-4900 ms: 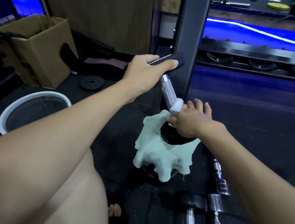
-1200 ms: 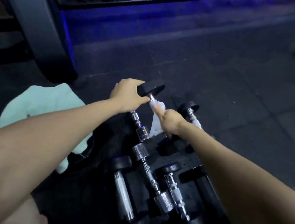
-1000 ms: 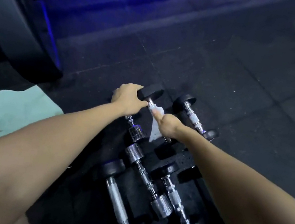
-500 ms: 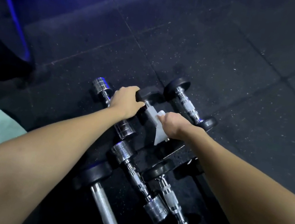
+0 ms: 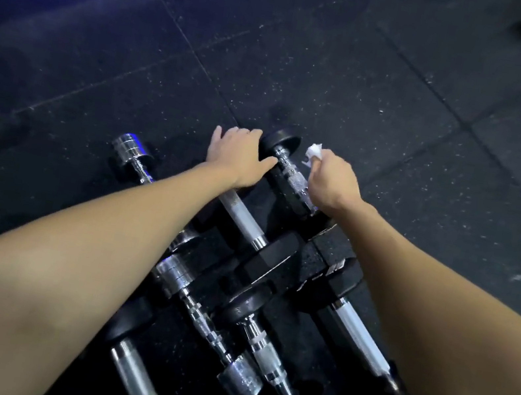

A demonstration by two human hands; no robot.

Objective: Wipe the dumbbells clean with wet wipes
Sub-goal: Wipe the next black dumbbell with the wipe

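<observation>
Left hand [image 5: 240, 155] laid flat, fingers spread, on far dumbbell [image 5: 286, 170]; wet wipe [image 5: 314, 152] pinched by right hand [image 5: 332, 184]; bare rubber floor [image 5: 343, 72] beyond.

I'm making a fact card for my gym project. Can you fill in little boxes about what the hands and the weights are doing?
Place: dark rubber gym floor
Left hand: fingers spread, resting on a black dumbbell end
Right hand: pinching a crumpled white wipe
Nearest dumbbell: small, black round ends, shiny knurled handle, lying between the two hands
Other dumbbells: several lying close together below the hands
Chrome dumbbell: apart, to the left
</observation>
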